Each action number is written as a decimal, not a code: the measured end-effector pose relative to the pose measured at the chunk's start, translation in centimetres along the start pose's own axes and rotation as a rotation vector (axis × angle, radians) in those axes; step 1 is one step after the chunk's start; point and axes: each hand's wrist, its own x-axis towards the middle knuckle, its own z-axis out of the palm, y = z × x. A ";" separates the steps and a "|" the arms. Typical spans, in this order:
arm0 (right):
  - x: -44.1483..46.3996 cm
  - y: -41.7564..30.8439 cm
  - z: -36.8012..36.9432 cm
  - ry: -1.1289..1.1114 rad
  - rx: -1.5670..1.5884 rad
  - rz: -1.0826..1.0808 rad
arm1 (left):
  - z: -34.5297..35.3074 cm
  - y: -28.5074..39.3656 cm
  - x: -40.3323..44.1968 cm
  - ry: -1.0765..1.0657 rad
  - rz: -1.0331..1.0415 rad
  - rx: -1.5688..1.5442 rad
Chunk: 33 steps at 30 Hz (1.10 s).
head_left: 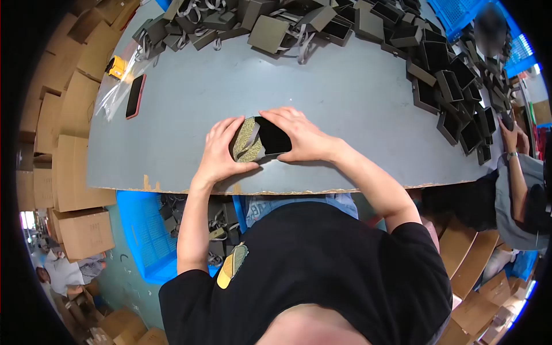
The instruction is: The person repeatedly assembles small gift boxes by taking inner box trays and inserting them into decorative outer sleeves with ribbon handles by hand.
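Between my two hands, near the front of the grey table, is a small dark open box (pixel 275 137). My left hand (pixel 219 152) wraps round its left end, thumb along the near side and fingers along the far side. My right hand (pixel 306 137) grips the right end in the same way. At the left of the box lies a speckled yellow-green piece (pixel 246 148) with a grey ribbon (pixel 253 133) across it. The right part of the box shows a black interior. My palms and fingers hide its ends.
Many dark boxes (pixel 448 86) and box parts with grey ribbons (pixel 305 43) pile along the table's back and right. A phone (pixel 135 96) and yellow tape dispenser (pixel 117 67) lie left. A blue crate (pixel 141 236) stands below the edge. A co-worker's hands (pixel 513 138) are far right.
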 end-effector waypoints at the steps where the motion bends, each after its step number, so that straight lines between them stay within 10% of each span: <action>1: -0.2 -0.1 -0.1 0.003 0.012 -0.007 | 0.0 0.1 0.1 -0.003 -0.008 -0.008; 21: 2.0 -3.9 7.9 0.272 0.658 0.065 | -2.3 4.0 -2.3 -0.199 -0.080 -0.053; 27: -3.4 3.1 -6.3 0.512 -0.417 0.382 | -11.3 2.7 -8.0 -0.622 -0.480 0.466; 33: -15.5 15.4 -15.7 0.717 -1.099 1.095 | -8.8 -1.9 0.8 -0.187 -0.144 0.067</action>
